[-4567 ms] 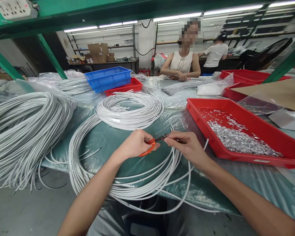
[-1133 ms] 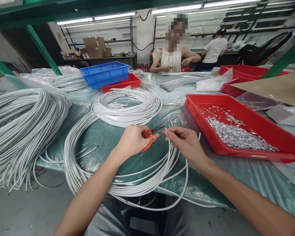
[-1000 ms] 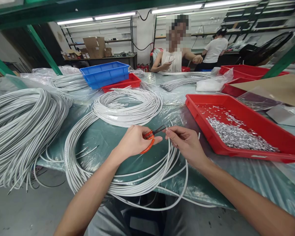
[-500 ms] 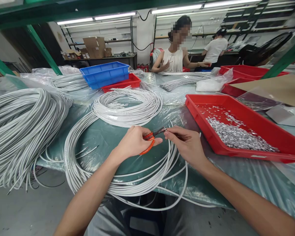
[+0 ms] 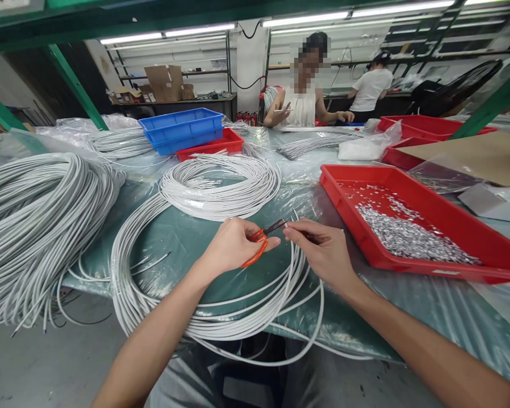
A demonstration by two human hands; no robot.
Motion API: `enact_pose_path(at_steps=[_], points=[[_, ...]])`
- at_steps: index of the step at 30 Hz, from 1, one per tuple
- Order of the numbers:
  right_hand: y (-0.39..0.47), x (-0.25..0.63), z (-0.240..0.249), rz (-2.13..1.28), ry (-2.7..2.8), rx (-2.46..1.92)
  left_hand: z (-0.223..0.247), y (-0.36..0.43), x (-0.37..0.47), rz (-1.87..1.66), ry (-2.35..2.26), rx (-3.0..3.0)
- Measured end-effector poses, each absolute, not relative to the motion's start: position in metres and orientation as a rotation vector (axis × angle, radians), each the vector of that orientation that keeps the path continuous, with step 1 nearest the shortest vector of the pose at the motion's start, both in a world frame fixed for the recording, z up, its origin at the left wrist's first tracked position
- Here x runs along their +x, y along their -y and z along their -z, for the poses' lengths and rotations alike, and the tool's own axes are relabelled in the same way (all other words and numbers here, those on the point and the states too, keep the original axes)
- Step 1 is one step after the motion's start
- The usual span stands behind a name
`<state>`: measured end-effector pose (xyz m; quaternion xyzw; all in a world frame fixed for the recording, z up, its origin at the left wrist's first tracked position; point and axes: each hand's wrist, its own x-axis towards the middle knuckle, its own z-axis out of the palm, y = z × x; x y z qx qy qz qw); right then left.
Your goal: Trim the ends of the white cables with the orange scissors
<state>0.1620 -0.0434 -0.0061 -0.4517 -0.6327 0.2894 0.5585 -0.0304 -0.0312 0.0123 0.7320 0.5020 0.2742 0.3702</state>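
Observation:
My left hand [image 5: 233,243] is closed around the orange handles of a pair of scissors [image 5: 255,252], whose dark narrow blades point right. The blade tips are at the end of a white cable [image 5: 286,225], and I cannot tell whether they touch it. My right hand [image 5: 323,246] pinches that cable end between thumb and fingertips. Beneath both hands lies a large loose coil of white cables [image 5: 127,266], its strands curving under my right hand. A second, tighter coil of white cables [image 5: 221,207] rests just beyond.
At right stands a red tray [image 5: 352,238] with many small shiny metal pieces [image 5: 412,235]. A thick cable bundle [image 5: 38,209] hangs over the left table edge. Farther back are a blue bin [image 5: 182,130], a plastic bag [image 5: 365,148] and a person [image 5: 301,107] across the table.
My hands, the scissors and the cable end look almost unmoved. Across the table, the person's outstretched hand has drawn inward and lower.

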Motion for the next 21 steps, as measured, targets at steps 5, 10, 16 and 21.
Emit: enact_pose_path(at_steps=[5, 10, 16, 21], points=[[0.0437, 0.1619, 0.0055, -0.695, 1.480, -1.049, -0.0129, 0.0322, -0.0284, -0.715, -1.295, 1.894], [0.0447, 0.1621, 0.0053, -0.705, 1.472, -1.059, -0.0137, 0.0323, -0.0285, -0.725, -1.277, 1.885], [0.0433, 0.1627, 0.0077, -0.678, 1.490, -1.039, -0.0174, 0.0339, -0.0296, -0.669, -1.216, 1.896], [0.0439, 0.1632, 0.0057, -0.677, 1.525, -1.035, -0.0183, 0.0343, -0.0300, -0.661, -1.216, 1.897]])
